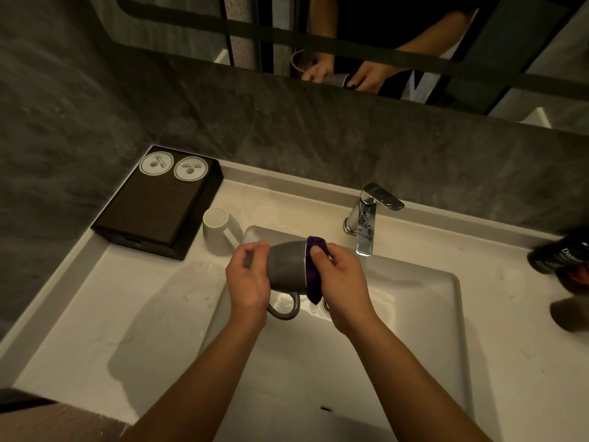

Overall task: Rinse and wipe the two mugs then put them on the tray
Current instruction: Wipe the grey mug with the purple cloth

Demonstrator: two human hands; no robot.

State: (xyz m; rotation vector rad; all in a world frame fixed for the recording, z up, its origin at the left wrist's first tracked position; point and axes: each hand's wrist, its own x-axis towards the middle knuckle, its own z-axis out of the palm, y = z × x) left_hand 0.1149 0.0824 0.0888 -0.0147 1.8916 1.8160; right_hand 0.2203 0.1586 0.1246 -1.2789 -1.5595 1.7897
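Hands (247,282) hold sideways grey mug (287,266), cloth-stuffed

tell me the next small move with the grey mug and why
Probably turn the grey mug in the left hand so the purple cloth, pressed at its rim by the right hand, reaches the unwiped part.

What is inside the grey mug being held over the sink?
A purple cloth, pushed into the grey mug mouth by the right hand. The mug's interior is covered by it.
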